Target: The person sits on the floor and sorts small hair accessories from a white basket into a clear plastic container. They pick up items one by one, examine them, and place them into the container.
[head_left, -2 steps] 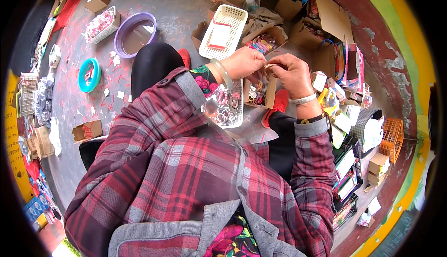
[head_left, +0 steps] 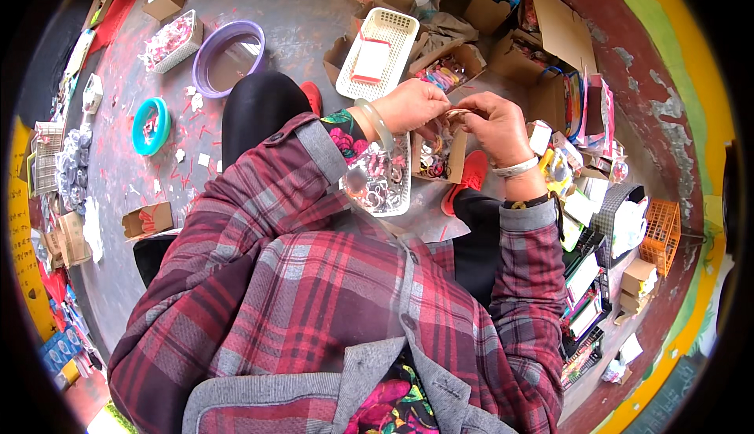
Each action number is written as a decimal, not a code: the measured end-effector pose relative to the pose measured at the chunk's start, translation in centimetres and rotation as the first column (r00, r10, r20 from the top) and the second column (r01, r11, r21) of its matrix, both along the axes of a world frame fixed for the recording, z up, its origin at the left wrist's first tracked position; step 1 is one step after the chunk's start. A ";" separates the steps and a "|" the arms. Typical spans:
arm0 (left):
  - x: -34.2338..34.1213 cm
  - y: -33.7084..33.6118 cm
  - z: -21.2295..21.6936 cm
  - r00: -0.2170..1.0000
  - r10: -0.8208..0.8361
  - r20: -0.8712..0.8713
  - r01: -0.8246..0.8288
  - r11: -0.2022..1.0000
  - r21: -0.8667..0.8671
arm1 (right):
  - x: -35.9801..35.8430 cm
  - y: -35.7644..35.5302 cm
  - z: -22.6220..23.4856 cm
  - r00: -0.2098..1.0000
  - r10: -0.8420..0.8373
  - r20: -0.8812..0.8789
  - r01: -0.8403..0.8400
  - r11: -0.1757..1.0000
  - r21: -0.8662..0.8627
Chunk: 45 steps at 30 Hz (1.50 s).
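Note:
My left hand [head_left: 415, 107], with a pale bangle on its wrist, is closed in a pinch. Facing it, my right hand [head_left: 496, 129] has thumb and forefinger pinched together, and the fingertips of both hands nearly meet. A small, thin, reddish-brown thing [head_left: 457, 112] shows at the right fingertips; its kind is too small to tell. Whatever the left fingers grip is hidden. Below my hands, a white basket [head_left: 408, 190] holds pink, black and white small loops. Just beyond my right hand's fingers sits a cardboard box [head_left: 454, 165] with small mixed items.
Ahead stands a cream plastic basket [head_left: 408, 32] with a white card in it. A purple basin [head_left: 196, 69] and a turquoise bowl [head_left: 164, 137] are on the floor at left. Open cardboard boxes [head_left: 559, 29] crowd the far right, and an orange crate [head_left: 661, 238] stands at right.
My right hand has shifted very slightly to the right and turned a little, showing more of the small thing at its fingertips. My left hand stays in place.

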State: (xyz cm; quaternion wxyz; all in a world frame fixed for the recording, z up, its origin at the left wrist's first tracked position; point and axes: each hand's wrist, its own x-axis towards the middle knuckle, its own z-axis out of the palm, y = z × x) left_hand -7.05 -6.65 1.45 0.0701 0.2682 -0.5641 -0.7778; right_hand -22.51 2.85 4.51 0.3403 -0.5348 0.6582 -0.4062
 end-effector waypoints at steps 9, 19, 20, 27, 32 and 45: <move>0.1 0.4 1.0 0.999 -0.037 0.014 0.038 0.996 -0.077 | 0.2 0.1 1.0 0.959 0.111 -0.262 -0.087 0.991 0.102; 0.0 -0.1 -0.1 0.999 0.030 0.020 -0.029 0.997 -0.067 | 0.9 0.1 1.2 0.999 0.040 -0.008 -0.039 0.998 0.047; -0.1 -0.2 0.0 0.999 0.032 0.019 -0.031 0.998 -0.060 | 0.5 0.1 1.2 0.996 -0.013 0.091 0.008 0.999 0.051; 0.1 -0.1 0.0 1.000 0.025 -0.017 -0.026 0.999 -0.037 | 0.2 0.1 1.4 0.992 0.040 -0.117 -0.044 0.998 -0.033; 0.0 -0.1 0.2 0.999 0.020 -0.036 -0.020 1.000 0.004 | 0.7 0.3 1.4 0.925 0.077 -0.372 -0.126 0.986 -0.109; 0.2 -0.2 0.6 0.997 0.076 -0.017 -0.076 0.997 0.035 | 1.5 0.4 2.2 0.979 0.098 -0.179 -0.118 0.988 -0.102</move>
